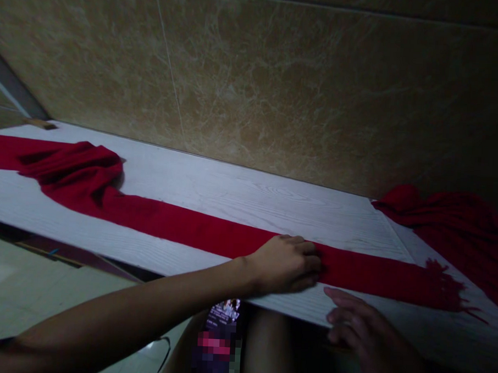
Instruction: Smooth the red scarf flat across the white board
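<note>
Right hand (360, 329) loosely open by white table edge (293, 301), left hand (287, 265) curled on red fringed scarf (189, 228)

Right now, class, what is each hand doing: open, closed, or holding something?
Left hand: curled on the red scarf, grip unclear.
Right hand: loosely open, holding nothing.

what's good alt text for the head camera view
A person's left hand rests on a long red knitted scarf stretched across a white wood-grain board, while the right hand hovers near its fringed end. The scarf bunches up at the far left, more red fabric is heaped at the right, and a beige marble-look wall rises behind.
</note>
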`<state>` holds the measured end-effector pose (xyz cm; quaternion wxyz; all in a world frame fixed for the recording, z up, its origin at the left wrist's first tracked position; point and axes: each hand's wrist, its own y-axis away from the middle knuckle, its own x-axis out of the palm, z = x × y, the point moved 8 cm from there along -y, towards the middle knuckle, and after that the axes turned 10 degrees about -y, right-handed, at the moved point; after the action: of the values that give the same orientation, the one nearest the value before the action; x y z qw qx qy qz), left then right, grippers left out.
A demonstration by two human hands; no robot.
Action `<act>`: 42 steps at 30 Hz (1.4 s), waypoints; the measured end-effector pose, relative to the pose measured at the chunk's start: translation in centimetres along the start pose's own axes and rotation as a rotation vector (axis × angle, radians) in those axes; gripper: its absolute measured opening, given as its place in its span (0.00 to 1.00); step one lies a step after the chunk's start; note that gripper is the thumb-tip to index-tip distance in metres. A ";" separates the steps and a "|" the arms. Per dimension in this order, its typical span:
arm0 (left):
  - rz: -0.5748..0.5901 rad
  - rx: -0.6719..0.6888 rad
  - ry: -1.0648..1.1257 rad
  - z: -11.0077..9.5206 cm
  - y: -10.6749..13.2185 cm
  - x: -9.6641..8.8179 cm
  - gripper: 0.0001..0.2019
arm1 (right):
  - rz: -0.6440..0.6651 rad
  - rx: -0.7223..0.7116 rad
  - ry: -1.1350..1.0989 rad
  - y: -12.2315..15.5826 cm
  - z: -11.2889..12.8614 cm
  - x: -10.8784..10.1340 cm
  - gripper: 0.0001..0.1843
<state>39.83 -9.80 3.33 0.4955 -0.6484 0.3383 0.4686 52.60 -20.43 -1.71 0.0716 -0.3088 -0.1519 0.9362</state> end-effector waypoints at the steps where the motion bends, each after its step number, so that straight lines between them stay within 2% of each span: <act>1: -0.007 -0.026 0.028 0.3 0.0 0.0 0.11 | 0.019 -0.039 -0.031 0.2 -0.1 0.5 0.21; 3: -0.020 -0.092 0.093 0.9 0.0 0.0 0.10 | 0.084 -0.173 0.009 0.3 0.6 1.4 0.28; 5: -0.044 -0.155 0.156 1.6 0.0 0.1 0.09 | 0.185 -0.274 0.146 0.4 1.6 2.5 0.39; 8: -0.090 -0.186 0.230 2.1 0.0 0.0 0.09 | 0.227 -0.306 0.298 0.3 2.4 3.0 0.46; 11: -0.117 -0.143 0.254 1.8 0.0 -0.2 0.10 | 0.189 -0.210 0.213 -0.3 1.3 2.9 0.41; 16: -0.086 -0.075 0.226 1.3 0.0 -0.3 0.10 | 0.026 -0.021 -0.144 -1.9 -2.5 3.0 0.19; 17: -0.081 -0.070 0.219 1.2 0.1 -0.3 0.10 | 0.006 -0.001 -0.185 -2.3 -3.0 3.2 0.18; 22: -0.060 -0.074 0.193 0.9 0.2 -0.5 0.10 | -0.085 0.089 -0.385 -3.5 -3.6 3.3 0.27; 25: -0.047 -0.157 0.162 1.2 0.4 -1.0 0.12 | -0.137 0.211 -0.645 -4.1 -3.6 2.9 0.24; 29: -0.010 -0.306 0.040 2.4 1.3 -1.1 0.19 | -0.159 0.380 -1.018 -4.5 -3.3 3.8 0.21; 32: 0.040 -0.385 -0.026 3.5 2.2 -0.1 0.26 | -0.134 0.339 -1.012 -4.8 -2.8 3.9 0.22; 35: 0.069 -0.402 -0.039 4.0 2.7 1.0 0.28 | -0.100 0.277 -0.923 -5.5 -2.5 3.8 0.24; 42: 0.104 -0.407 -0.023 3.8 2.8 1.5 0.30 | -0.158 0.392 -0.981 -7.0 -2.8 3.9 0.26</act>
<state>36.81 -6.85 0.71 0.3335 -0.7114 0.2641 0.5594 51.46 -12.27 -3.69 0.1185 0.1968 -0.0125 0.9732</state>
